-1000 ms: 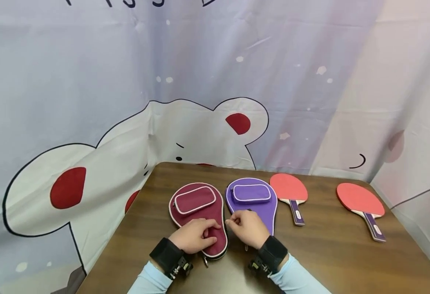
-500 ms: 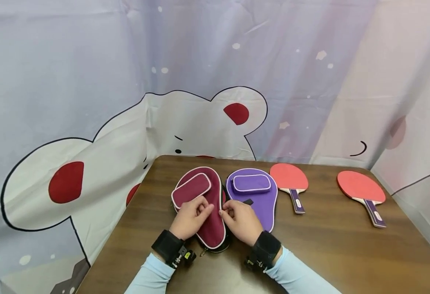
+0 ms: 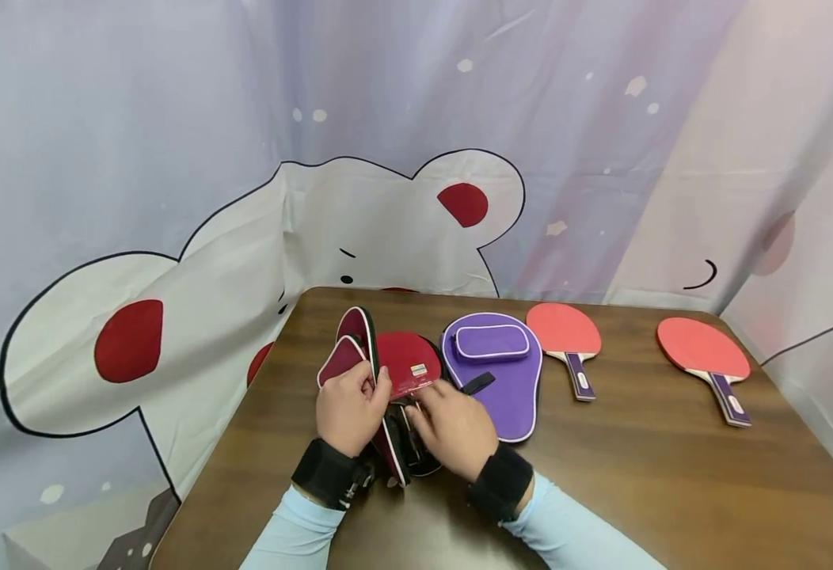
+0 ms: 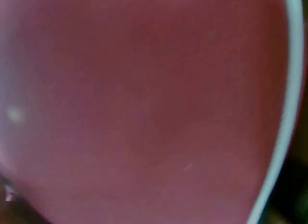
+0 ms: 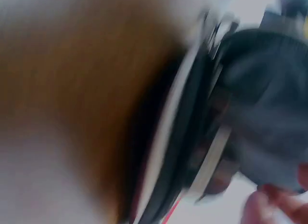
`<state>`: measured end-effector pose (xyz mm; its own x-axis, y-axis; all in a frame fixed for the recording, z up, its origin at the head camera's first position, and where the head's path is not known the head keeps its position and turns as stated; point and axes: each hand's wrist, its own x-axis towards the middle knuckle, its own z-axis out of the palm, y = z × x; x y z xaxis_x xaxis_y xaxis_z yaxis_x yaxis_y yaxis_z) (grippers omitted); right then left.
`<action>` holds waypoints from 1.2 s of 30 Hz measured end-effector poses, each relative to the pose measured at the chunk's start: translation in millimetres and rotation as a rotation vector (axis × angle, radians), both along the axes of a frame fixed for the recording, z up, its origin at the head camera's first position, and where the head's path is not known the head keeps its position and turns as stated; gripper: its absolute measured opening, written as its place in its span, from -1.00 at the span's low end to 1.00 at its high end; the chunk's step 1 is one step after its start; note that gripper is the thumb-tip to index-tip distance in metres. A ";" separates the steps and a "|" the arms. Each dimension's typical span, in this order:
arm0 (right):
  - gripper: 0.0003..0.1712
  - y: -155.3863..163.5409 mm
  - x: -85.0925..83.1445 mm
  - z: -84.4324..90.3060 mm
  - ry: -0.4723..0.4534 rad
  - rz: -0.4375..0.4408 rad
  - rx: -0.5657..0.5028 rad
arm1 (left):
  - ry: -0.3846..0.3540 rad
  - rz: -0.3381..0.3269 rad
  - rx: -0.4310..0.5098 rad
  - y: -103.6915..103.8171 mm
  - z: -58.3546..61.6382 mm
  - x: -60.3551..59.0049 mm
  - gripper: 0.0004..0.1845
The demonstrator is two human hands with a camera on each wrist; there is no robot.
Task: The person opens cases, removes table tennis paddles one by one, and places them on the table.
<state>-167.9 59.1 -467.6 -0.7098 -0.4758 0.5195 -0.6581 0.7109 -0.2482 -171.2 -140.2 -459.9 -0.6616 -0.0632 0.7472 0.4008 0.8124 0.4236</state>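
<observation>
A maroon table tennis bat case [image 3: 356, 326] with white piping lies opened, its front cover raised and tilted left. My left hand [image 3: 348, 408] holds that cover by its edge. Inside the case a bat with red rubber [image 3: 398, 355] is exposed. Over its lower end my right hand [image 3: 455, 423] reaches with extended fingers, which seem to touch it; the handle is mostly hidden. Maroon fabric [image 4: 154, 108] fills the left wrist view. In the blurred right wrist view, fingertips [image 5: 262, 204] show beside the case's dark inside [image 5: 269, 113].
A purple bat case [image 3: 505, 396] lies just right of the maroon one. Further right are a red bat [image 3: 564, 328] and another red bat [image 3: 701, 348], both on the brown wooden table [image 3: 623, 475]. A printed curtain [image 3: 231, 332] hangs behind.
The maroon case's cover has been lifted and folded leftward by my left hand, uncovering the red bat. My right hand has moved from the case's edge to over the bat.
</observation>
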 end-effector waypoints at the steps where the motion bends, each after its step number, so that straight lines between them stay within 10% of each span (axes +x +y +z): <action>1: -0.74 3.7 -4.1 0.2 -0.033 -0.057 0.030 | 0.014 -0.017 0.022 2.0 -1.8 -1.8 -0.53; 7: -0.38 5.1 -15.7 -10.1 -0.191 -0.201 0.188 | 0.056 -0.065 0.096 7.6 -9.1 -8.5 -0.49; 18: -0.52 21.4 -22.7 6.4 -0.262 -0.152 0.114 | 0.092 -0.029 0.106 -12.2 -15.3 -5.4 -0.45; 36: -0.49 293.6 -4.7 -6.2 -0.400 -0.625 0.192 | 0.089 -0.021 0.130 -21.3 -13.8 -1.9 -0.47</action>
<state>-172.6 352.8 -473.8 -0.9932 0.0199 0.1151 -0.0057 0.9760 -0.2178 -173.2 -161.5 -473.7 -0.5955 -0.1496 0.7893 0.4580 0.7440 0.4866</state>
